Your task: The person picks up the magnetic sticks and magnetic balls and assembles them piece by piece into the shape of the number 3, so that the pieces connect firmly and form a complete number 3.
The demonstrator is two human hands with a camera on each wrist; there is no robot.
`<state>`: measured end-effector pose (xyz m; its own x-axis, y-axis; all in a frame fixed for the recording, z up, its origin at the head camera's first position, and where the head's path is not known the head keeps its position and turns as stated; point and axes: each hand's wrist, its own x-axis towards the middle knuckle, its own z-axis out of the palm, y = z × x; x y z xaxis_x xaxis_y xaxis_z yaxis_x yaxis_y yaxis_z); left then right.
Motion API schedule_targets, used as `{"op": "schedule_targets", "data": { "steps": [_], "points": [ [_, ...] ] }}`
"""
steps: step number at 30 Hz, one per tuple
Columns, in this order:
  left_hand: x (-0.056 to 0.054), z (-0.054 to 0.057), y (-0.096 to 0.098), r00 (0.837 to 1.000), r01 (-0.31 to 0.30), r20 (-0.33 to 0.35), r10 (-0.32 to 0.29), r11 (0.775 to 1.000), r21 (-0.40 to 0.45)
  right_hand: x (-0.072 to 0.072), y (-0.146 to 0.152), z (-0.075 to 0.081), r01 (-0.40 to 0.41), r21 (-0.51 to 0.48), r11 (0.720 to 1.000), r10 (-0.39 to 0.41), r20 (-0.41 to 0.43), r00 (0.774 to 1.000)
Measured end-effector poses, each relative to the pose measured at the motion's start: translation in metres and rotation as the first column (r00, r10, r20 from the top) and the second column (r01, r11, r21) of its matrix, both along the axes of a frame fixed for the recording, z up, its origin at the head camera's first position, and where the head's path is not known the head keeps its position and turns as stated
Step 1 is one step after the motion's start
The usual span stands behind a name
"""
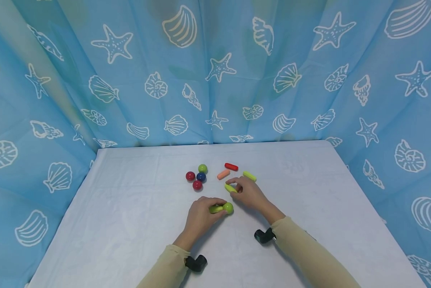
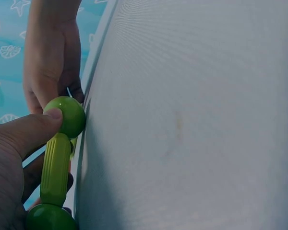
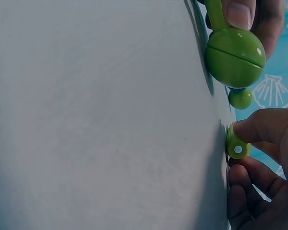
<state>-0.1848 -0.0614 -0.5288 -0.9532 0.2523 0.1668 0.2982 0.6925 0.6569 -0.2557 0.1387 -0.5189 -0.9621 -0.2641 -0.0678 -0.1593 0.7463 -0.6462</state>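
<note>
My left hand (image 1: 199, 218) grips a yellow-green ribbed rod (image 2: 55, 167) joined to a shiny green ball (image 1: 228, 208). In the left wrist view the thumb presses on that ball, and a second green ball (image 2: 50, 219) sits at the rod's other end, by the palm. Just beyond and to the right, my right hand (image 1: 250, 194) pinches another yellow-green rod (image 1: 230, 188) between thumb and fingers, low over the table. The end of this rod (image 3: 237, 143) shows a pale round spot in the right wrist view. A small gap separates it from the left hand's ball.
Behind the left hand lie a green ball (image 1: 202, 168), a blue ball (image 1: 201, 177) and two red balls (image 1: 190, 176). A red rod (image 1: 231, 167), an orange rod (image 1: 223, 174) and a yellow-green rod (image 1: 249, 176) lie beyond the right hand. A shell-patterned curtain (image 1: 215, 96) surrounds the white table (image 1: 129, 224).
</note>
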Motion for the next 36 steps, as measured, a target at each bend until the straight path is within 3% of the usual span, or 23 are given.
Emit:
{"op": "schedule_targets", "data": {
  "steps": [14, 36],
  "points": [
    [0.0008, -0.0002, -0.0006, 1.000, 0.001, 0.008, -0.001, 1.000, 0.006, 0.0034, -0.0013, 0.0006, -0.033, 0.037, 0.999, 0.033, -0.005, 0.999],
    [0.0005, 0.0002, -0.0003, 1.000, 0.001, 0.008, -0.001, 1.000, 0.017, 0.0053, -0.0035, 0.0005, -0.038, -0.031, 0.999, 0.038, 0.003, 0.999]
  ]
}}
